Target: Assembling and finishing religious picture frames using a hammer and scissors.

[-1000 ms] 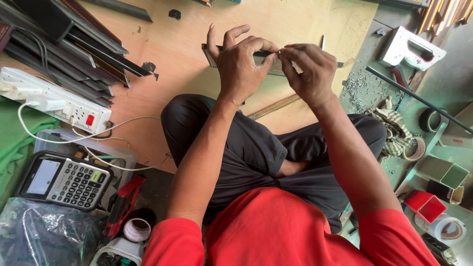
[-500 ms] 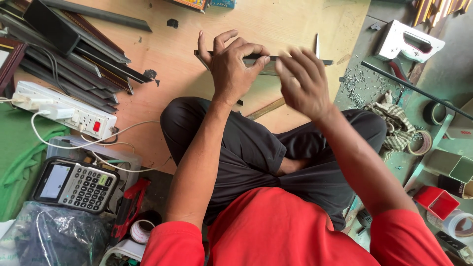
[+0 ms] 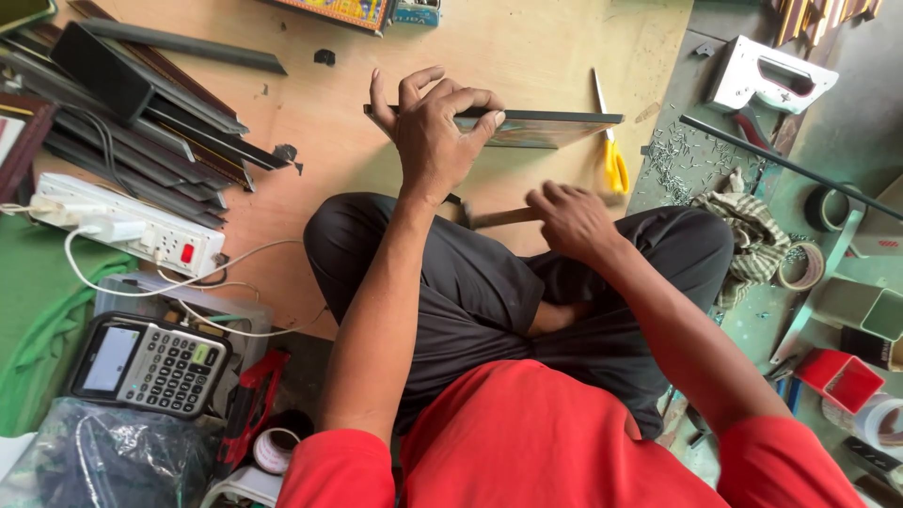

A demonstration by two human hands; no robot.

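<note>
My left hand grips the top edge of a dark picture frame that stands on edge on the plywood board. My right hand is lower, near my knee, closed around the wooden handle of a hammer that lies on the board. The hammer's head is hidden behind my left wrist. I sit cross-legged in dark trousers and a red shirt.
Yellow-handled scissors lie right of the frame. Dark frame mouldings are stacked at left, with a white power strip and a calculator below. A staple gun, loose staples, tape rolls and a rag lie at right.
My right hand has left the frame's top edge and dropped down to the hammer handle near my knee. My left hand stays on the frame.
</note>
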